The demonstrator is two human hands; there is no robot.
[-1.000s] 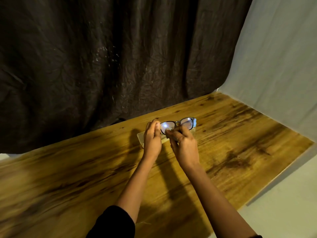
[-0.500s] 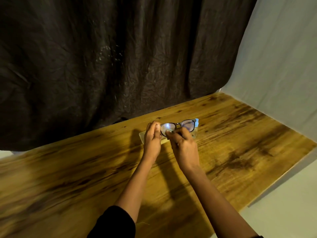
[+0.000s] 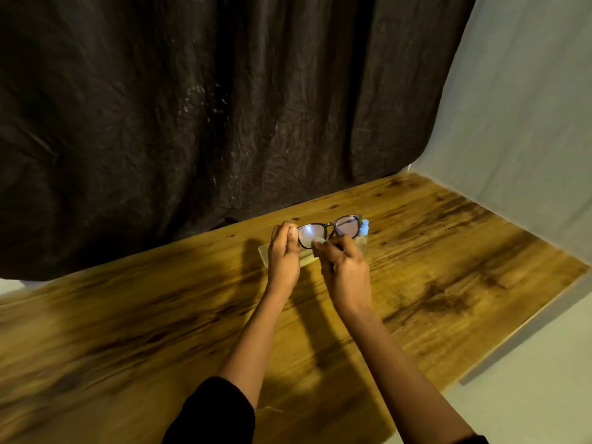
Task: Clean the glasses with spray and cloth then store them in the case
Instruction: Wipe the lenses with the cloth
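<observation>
Dark-framed glasses (image 3: 347, 226) are held up above the wooden table (image 3: 448, 267), lenses facing me. My left hand (image 3: 283, 257) pinches the frame's left end. My right hand (image 3: 344, 272) presses a small pale cloth (image 3: 318, 242) against the lower part of the left lens. A pale, flat case (image 3: 263, 255) lies on the table under my hands, mostly hidden. A small clear spray bottle with a blue cap (image 3: 364, 228) stands just behind the glasses' right end.
A dark crinkled curtain (image 3: 192, 123) hangs behind the table. A pale cloth backdrop (image 3: 519, 123) covers the right side. The table's right edge (image 3: 525, 322) runs diagonally down to the lower right.
The view has shifted slightly. My right hand's fingers with the cloth have moved a little on the left lens; the left hand keeps its hold.
</observation>
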